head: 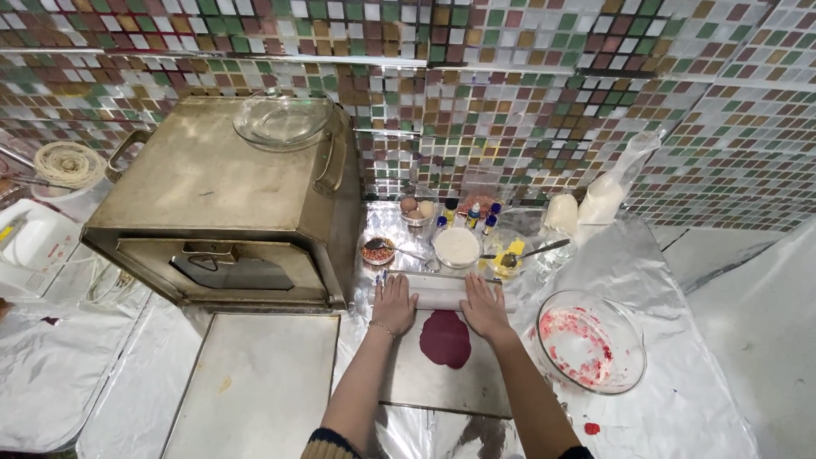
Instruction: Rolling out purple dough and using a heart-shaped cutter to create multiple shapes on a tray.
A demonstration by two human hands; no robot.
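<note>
Big metal oven box sits at left with a glass dish on top, a flat metal tray lying in front of it. Foil-covered counter holds a metal board with dark red dough rolled flat on it, red-smeared glass bowl just right of it. Left hand and right hand press flat, fingers spread open, on a white rolling pin at the dough's far edge.

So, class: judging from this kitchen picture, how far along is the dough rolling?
Done: the red dough lies flattened on the metal tray, and the glass bowl holds only red smears. In hand: left hand and right hand press the white rolling pin. Left: the sheet remains small.
</note>
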